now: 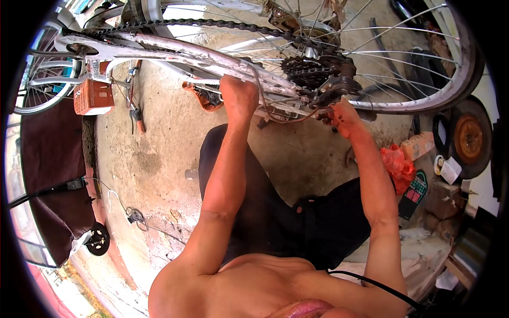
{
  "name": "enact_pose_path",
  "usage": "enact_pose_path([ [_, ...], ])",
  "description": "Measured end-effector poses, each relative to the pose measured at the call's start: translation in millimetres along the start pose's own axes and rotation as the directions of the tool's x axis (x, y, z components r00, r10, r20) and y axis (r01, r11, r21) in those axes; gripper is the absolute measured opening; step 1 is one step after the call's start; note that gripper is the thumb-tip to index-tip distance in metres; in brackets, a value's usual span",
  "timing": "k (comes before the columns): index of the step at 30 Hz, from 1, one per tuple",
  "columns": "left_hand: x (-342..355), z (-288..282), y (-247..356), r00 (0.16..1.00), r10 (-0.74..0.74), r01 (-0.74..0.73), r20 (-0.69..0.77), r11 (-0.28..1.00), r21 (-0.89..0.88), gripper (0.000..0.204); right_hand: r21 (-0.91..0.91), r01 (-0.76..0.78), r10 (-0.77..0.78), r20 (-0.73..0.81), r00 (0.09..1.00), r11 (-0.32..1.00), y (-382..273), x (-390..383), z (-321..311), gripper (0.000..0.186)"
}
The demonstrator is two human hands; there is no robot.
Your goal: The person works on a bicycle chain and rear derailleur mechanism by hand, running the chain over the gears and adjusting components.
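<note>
A white bicycle frame [201,59] stretches across the top of the view, its paint worn and dirty. My left hand [240,96] is closed at the lower frame tube, with its fingertips hidden behind the wrist and tube. At the rear wheel's hub, my right hand [342,117] is closed with dirty fingers against the rear derailleur [335,91]; what exactly the fingertips pinch is hidden. Just above that hand sits the rear cassette [307,70]. A dark chain [212,23] runs from it toward the left. A brown cable [261,98] loops between my hands.
The spoked rear wheel [457,79] fills the upper right. A brick [94,96] stands under the frame at left, near a tool with an orange handle [140,122]. To the right lie a red plastic bag [396,165], another brick [418,144] and a small wheel with a rusty hub [471,138].
</note>
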State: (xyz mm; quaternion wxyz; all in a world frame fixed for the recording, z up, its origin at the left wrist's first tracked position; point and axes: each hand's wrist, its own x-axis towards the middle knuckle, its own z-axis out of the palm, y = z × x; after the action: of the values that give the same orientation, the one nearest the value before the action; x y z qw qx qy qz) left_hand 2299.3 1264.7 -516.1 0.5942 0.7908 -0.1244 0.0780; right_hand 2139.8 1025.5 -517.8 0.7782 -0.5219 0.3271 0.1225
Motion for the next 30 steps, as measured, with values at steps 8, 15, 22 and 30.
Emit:
enact_pose_path([
  [8,2,2,-7,0.998,0.056,-0.056,-0.014,0.998,-0.01,0.018,-0.019,0.022,-0.022,-0.03,0.999,1.0,2,2,0,0.038],
  [15,2,1,-15,1.0,-0.013,0.013,0.026,1.0,0.008,0.017,-0.022,0.045,-0.045,-0.012,0.999,0.999,1,0,2,0.026],
  [22,2,4,-13,1.0,-0.004,0.004,-0.011,1.0,-0.011,0.018,-0.015,0.04,-0.04,-0.012,0.999,0.999,3,0,2,0.019],
  [30,0,1,4,1.0,0.019,-0.019,-0.019,1.0,-0.006,0.016,0.003,0.039,-0.039,-0.029,0.999,0.999,5,2,2,0.02],
])
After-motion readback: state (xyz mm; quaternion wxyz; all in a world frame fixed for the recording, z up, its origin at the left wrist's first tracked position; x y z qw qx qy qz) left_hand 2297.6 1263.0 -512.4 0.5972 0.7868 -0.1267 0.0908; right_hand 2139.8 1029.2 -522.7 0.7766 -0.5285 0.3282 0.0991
